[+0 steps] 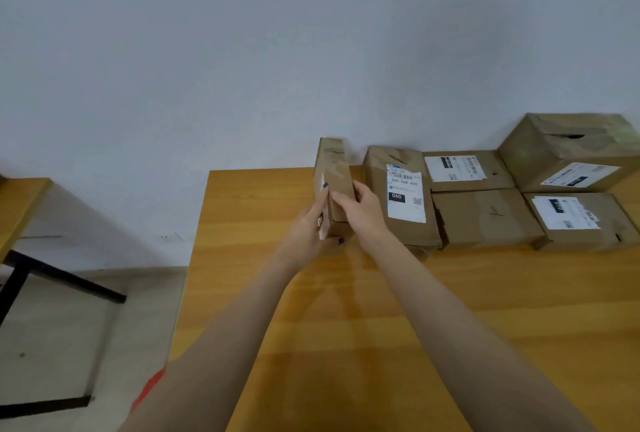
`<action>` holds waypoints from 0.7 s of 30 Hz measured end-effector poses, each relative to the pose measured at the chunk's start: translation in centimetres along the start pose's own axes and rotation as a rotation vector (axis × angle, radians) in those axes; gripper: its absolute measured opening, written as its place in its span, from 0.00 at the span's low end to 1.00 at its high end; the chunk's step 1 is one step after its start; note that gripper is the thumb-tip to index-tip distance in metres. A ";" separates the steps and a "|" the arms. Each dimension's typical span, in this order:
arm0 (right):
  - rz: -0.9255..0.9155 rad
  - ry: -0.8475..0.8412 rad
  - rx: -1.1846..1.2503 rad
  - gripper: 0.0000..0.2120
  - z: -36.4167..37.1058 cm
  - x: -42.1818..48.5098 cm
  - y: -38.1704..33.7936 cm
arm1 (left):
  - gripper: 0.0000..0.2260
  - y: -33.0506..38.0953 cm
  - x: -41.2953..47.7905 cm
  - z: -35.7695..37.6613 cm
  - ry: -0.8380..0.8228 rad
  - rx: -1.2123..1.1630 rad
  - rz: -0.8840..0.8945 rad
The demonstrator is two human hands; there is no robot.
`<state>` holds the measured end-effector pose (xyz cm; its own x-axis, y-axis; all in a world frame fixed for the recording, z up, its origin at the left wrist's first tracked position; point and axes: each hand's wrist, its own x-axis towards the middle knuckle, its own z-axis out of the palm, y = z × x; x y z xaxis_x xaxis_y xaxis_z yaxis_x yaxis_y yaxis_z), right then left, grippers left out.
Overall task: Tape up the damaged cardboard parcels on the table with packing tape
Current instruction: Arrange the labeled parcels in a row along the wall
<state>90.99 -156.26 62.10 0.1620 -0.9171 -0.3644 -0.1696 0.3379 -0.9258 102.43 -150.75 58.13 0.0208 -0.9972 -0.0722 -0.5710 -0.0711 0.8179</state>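
Left hand (pixel 306 229) and right hand (pixel 360 211) grip slim box (pixel 333 168), held on edge. Advice: turn slowly, find tear, lay it seam-up on table (pixel 263 310). No tape visible.

Large box (pixel 568 151) at three o'clock cut by the edge, second table (pixel 20 203) at nine likewise, label (pixel 406 196) print too small for us — lower corner of the held parcel (pixel 334 185) behind our left hand (pixel 306 232).
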 end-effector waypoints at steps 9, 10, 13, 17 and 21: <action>-0.053 0.034 -0.339 0.20 -4.5 2.5 1.7 | 0.41 -0.5 3.0 3.7 -0.057 0.024 -0.050; -0.068 0.045 -0.344 0.19 -4.9 2.6 1.9 | 0.41 -0.1 3.2 3.9 -0.060 0.007 -0.051; -0.130 0.128 -0.391 0.16 -6.0 2.9 2.0 | 0.39 0.8 4.3 4.2 -0.083 -0.032 -0.048; -0.137 0.340 -0.477 0.15 -7.5 3.5 3.3 | 0.38 1.2 5.0 4.7 -0.085 -0.087 -0.075; -0.001 0.293 -0.725 0.23 -9.6 3.5 4.8 | 0.39 1.8 5.1 5.4 -0.053 -0.103 -0.097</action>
<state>81.46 -159.89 57.39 -0.0841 -0.9699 -0.2284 -0.7789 0.2070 -0.5920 97.03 -155.83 56.15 0.0264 -0.9830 -0.1817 -0.4811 -0.1718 0.8596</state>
